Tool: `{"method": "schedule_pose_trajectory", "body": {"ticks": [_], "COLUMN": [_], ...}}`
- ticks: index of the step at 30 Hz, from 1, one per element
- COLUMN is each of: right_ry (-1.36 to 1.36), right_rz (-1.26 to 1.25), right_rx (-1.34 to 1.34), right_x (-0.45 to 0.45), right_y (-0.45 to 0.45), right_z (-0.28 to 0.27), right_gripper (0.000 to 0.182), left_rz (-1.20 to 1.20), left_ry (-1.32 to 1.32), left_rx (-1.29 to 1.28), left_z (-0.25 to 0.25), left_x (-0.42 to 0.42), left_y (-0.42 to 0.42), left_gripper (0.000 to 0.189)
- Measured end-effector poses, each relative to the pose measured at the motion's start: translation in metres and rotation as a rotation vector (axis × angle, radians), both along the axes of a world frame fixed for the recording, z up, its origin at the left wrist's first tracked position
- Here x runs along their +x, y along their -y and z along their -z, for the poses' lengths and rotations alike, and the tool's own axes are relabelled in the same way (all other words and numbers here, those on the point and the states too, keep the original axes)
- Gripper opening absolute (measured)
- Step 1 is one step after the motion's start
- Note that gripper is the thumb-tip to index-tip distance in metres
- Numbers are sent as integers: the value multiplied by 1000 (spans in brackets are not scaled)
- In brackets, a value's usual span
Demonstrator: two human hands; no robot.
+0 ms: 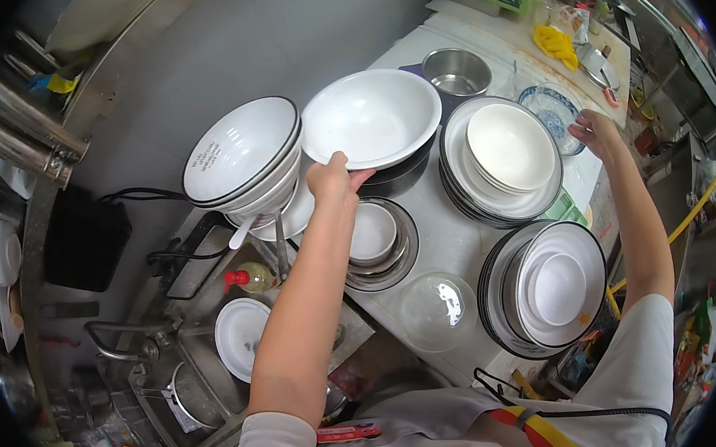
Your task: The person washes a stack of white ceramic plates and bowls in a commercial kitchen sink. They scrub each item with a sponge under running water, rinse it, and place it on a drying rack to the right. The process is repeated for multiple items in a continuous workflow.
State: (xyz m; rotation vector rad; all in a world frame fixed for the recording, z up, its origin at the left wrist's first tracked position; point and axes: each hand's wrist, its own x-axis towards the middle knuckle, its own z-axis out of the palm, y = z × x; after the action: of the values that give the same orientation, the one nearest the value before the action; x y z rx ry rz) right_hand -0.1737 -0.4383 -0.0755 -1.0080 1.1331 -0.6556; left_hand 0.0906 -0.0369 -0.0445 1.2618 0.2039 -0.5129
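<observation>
With its thumb over the near rim, my left hand (pixel 335 181) grips a large white bowl (pixel 374 117), which is above a dark round pan (pixel 398 175). My right hand (pixel 592 129) is at the right edge of a blue-patterned plate (pixel 549 111) with something clear on it; whether the fingers hold anything cannot be told. Left of the large bowl stands a tall stack of black-rimmed bowls (pixel 240 151). White bowls (pixel 511 146) sit on stacked plates between my hands, and a second stack with a small white bowl (pixel 556 289) is nearer my body.
A steel pot (pixel 456 73) stands behind the plates. A clear round lid or bowl (pixel 439 311) lies near the table's front edge. Small bowls on plates (pixel 371 230) are below my left wrist. At the left are a sink (pixel 203 390), a faucet (pixel 116 347) and a red-capped bottle (pixel 253 277).
</observation>
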Motion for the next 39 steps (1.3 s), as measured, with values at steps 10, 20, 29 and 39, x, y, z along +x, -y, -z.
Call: {"method": "schedule_pose_trajectory", "body": {"ticks": [10, 20, 29, 39], "right_ry": [184, -443, -285, -422], "right_rz": [-225, -550, -1179, -2135], "right_rx": [-271, -1048, -438, -1152], "right_x": [33, 37, 126, 263], "right_y": [-93, -294, -569, -738], "right_z": [-111, -184, -83, 185], "right_gripper": [47, 62, 56, 32], "left_rz": [205, 421, 155, -98], "left_ry": [-78, 115, -273, 600], "left_rx": [-410, -456, -206, 1259], "left_z": [0, -72, 4, 118], "left_x": [-16, -83, -118, -59], "left_y": [-1, -165, -467, -601], "left_gripper": [34, 27, 54, 56]}}
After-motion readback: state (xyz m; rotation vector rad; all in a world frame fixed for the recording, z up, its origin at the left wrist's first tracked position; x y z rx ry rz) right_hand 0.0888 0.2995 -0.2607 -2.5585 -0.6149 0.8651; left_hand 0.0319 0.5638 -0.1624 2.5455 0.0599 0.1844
